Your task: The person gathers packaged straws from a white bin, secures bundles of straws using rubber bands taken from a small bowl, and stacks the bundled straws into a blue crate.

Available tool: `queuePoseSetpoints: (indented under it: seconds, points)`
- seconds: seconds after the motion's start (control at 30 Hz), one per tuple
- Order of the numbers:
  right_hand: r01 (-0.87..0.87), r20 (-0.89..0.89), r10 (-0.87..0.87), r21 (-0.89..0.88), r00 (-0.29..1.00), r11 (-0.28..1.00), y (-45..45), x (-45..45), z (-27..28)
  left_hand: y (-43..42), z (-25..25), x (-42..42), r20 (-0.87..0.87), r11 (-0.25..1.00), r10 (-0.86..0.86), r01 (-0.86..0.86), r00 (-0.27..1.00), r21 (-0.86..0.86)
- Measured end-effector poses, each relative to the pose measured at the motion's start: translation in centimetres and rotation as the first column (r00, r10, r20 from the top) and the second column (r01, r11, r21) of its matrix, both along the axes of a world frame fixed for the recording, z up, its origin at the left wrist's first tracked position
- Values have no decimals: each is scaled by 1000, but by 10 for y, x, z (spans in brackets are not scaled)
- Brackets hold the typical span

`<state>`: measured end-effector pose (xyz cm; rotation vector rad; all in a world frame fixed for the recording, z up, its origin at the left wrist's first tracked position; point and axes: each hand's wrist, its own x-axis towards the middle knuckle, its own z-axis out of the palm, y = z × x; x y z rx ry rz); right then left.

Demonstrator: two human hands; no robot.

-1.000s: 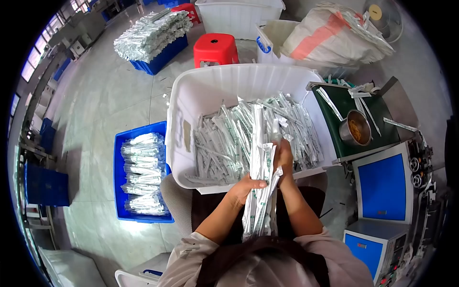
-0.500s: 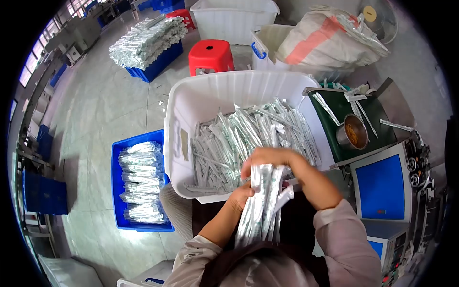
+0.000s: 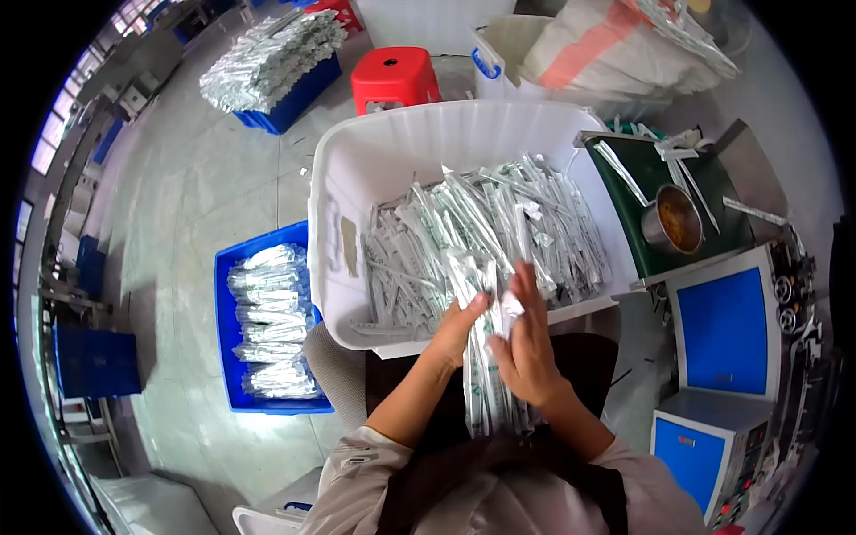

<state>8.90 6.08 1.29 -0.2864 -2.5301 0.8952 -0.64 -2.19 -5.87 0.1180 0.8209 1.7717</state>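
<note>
A bundle of long, slim silver-and-white packets [image 3: 481,379] with green print stands upright over my lap, at the near edge of a large white tub [image 3: 357,134]. My left hand [image 3: 456,334] is wrapped round the bundle's left side, thumb across its front. On the other side, my right hand [image 3: 532,348] lies against the packets with its fingers stretched out and thumb apart. A crumpled white packet end [image 3: 511,312] sticks out beside its fingers. Many loose packets [image 3: 446,223] of the same sort lie jumbled in the tub.
A blue crate [image 3: 223,339] with stacked packet bundles stands on the floor at left. At right, a metal cup [image 3: 673,220] and a few packets rest on a green surface [image 3: 624,232] above blue-fronted machine cabinets [image 3: 722,330]. A red stool [image 3: 392,76] stands behind the tub.
My right hand has come down from above the bundle's top to its right side, fingers now straightened. My left hand keeps its hold. The camera view has shifted slightly.
</note>
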Motion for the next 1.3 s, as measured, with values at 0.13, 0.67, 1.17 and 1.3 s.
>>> queuePoseSetpoints:
  seconds: [0.13,0.67,1.17,1.3]
  points:
    - [-5,160,-27,196,987,981,34,-24,-11,8,12,-2,-98,983,-96,110,990,147]
    - [171,52,490,-964,870,-202,-23,92,-48,6,15,5,269,991,-123,104,955,82]
    - [587,461,-790,532,404,610,317,65,12,26,61,12,-147,968,-235,245,961,54]
    - [640,276,-833,540,479,546,321,76,9,23,60,14,-86,964,-253,259,964,68]
